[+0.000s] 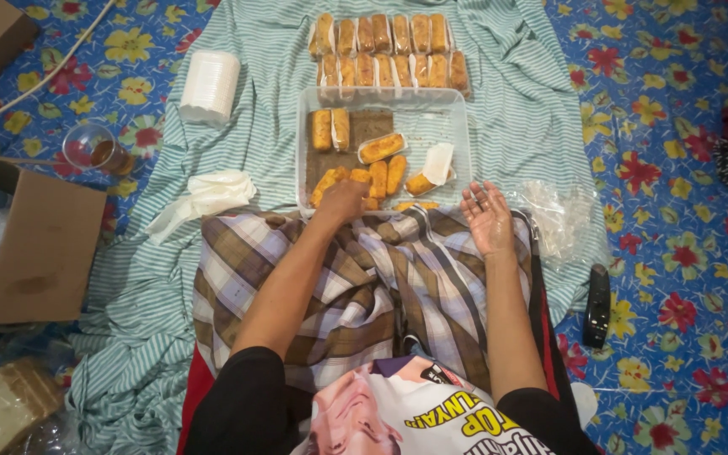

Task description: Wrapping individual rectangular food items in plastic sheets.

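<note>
A clear plastic tray [457,114] lies on a green striped cloth [541,109] in front of my lap. Several golden fried rolls [381,149] lie inside it, some on white paper. My left hand [340,202] reaches into the tray's near edge, its fingers closed over a roll [329,181] there. My right hand [489,217] rests on my checked lap, palm up, fingers spread and holding nothing. Beyond the tray, two rows of wrapped rolls [389,52] lie side by side.
A stack of white paper wrappers [210,86] and a crumpled white glove [211,195] lie left of the tray. A glass [93,149] and cardboard boxes [40,244] are further left. Clear plastic bags [559,217] and a black remote [597,305] lie at my right.
</note>
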